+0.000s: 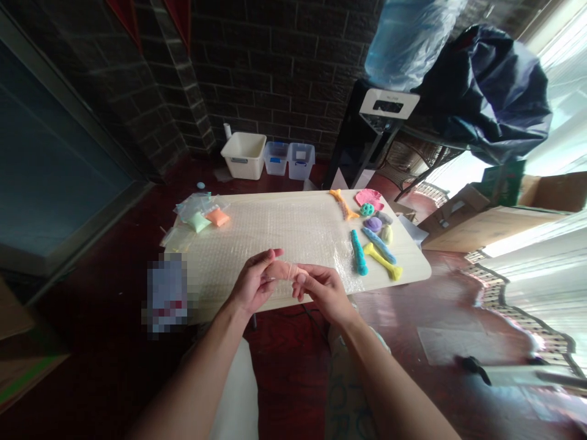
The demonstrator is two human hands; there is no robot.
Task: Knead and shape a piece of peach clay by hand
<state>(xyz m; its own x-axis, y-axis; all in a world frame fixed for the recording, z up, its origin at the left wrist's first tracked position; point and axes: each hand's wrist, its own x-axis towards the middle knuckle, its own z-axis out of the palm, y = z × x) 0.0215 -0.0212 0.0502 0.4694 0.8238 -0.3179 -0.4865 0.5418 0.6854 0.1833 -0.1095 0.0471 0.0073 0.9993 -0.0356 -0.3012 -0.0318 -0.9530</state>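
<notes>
Between my two hands, above the near edge of the table, is a lump of peach-pink modelling clay (280, 271), long and thicker at its left end. My left hand (254, 282) has its thumb and fingers around the thick end. At the narrow right end, the thumb and fingers of my right hand (322, 289) pinch the clay. Below them, bubble wrap (275, 226) covers much of the pale table (415, 260). Shaped clay pieces lie to the right, among them a teal stick (359, 253), a yellow bone shape (384, 263) and a blue stick (380, 244).
Plastic bags of green clay (198, 222) and orange clay (217, 217) lie at the table's left end. Beyond the table stand a cream bin (245, 157), two clear boxes and a water dispenser (367, 128). An opened cardboard box (495, 214) is at the right.
</notes>
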